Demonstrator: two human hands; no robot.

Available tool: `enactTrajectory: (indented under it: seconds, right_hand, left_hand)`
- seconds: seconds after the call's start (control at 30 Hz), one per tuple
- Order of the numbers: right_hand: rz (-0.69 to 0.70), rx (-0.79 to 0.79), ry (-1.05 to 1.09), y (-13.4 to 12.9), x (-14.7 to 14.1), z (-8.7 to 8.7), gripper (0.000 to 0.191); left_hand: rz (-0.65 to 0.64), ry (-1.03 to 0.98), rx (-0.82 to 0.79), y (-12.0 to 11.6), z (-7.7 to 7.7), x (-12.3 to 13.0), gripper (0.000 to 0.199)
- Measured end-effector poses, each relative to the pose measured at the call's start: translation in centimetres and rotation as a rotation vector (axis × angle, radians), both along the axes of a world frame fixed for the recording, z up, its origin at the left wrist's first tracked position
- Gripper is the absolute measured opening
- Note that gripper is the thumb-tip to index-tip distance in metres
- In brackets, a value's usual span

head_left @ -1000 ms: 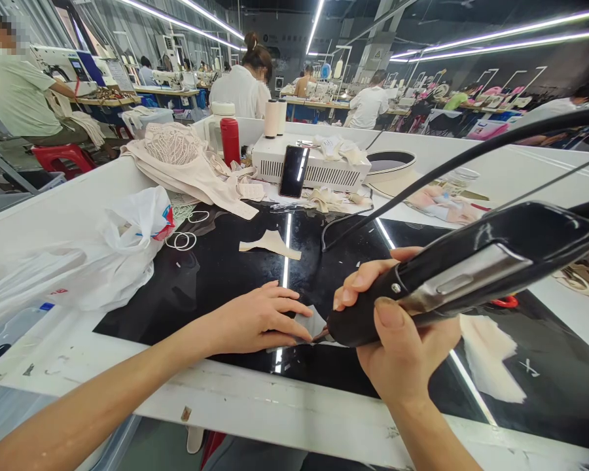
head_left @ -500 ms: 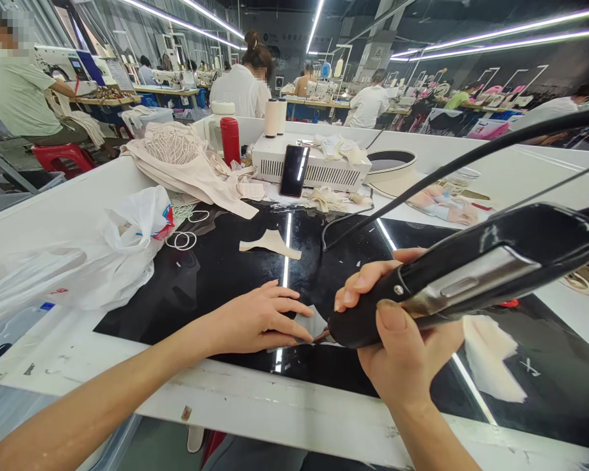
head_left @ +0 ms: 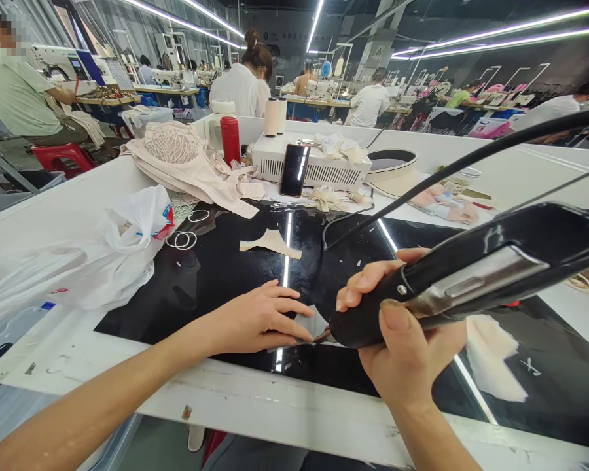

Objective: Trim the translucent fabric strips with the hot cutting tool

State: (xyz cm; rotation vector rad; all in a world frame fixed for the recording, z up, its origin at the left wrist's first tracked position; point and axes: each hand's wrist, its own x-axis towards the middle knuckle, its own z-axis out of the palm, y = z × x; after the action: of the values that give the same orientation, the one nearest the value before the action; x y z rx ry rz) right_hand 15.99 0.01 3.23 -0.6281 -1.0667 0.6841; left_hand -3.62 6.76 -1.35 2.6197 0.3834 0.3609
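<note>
My left hand (head_left: 262, 318) lies palm down on the black work sheet (head_left: 216, 261), fingers spread. Under its fingertips is a small, pale, see-through piece (head_left: 315, 322), partly covered by the fingers. Wrapped around a black corded hand tool (head_left: 476, 275) with a long metal lever is my right hand (head_left: 407, 347), its thumb along the near side. The tool slants down to the left, and its thin tip (head_left: 326, 335) meets the piece's edge close to my left fingertips. A curved beige fabric piece (head_left: 271, 244) lies farther back, apart from both hands.
White plastic bag (head_left: 122, 255) and beige lace bras (head_left: 177, 163) lie at left. A phone (head_left: 294, 170) leans on a white vented box (head_left: 334, 171); a red bottle (head_left: 230, 140) stands beside it. Cream fabric (head_left: 493, 356) lies at right. A black cable (head_left: 422, 186) crosses overhead. People sit at machines beyond.
My right hand and the tool have shifted very slightly to the right. The left hand and the piece under it stay in place.
</note>
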Motion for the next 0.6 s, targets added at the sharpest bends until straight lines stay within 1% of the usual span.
enactTrajectory:
  seconds: [0.37, 0.6]
  right_hand:
    - [0.006, -0.008, -0.006, -0.11, -0.07, 0.06, 0.037]
    - [-0.027, -0.025, -0.038, -0.28, -0.20, 0.05, 0.035]
  left_hand:
    - [0.003, 0.005, -0.011, -0.04, -0.01, 0.06, 0.027]
    - [0.001, -0.018, -0.001, -0.01, -0.08, 0.04, 0.027]
